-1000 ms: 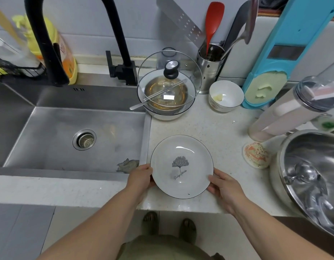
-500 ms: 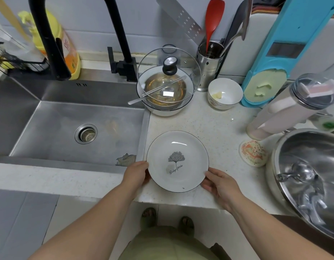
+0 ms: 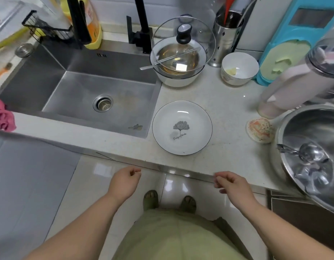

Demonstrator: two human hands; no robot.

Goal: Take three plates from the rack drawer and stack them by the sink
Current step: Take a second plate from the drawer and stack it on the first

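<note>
One plate (image 3: 182, 127) rests flat on the desk (image 3: 228, 109), just beside the sink (image 3: 98, 94). The left hand (image 3: 124, 182) and right hand (image 3: 231, 184) hang empty, fingers loosely curled. Fetch the next plate two-handed; centre it on this one.

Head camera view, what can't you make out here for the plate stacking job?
- Rack drawer: not in the head view at all.
- How many plates lie by the sink: seen from above, the plate may be one or a stack.
- Small lettering under the plate's leaf print: too small to read.
- Big steel bowl: cut off by the right edge.
- Left hand and right hand: empty, fingers loosely curled.
</note>
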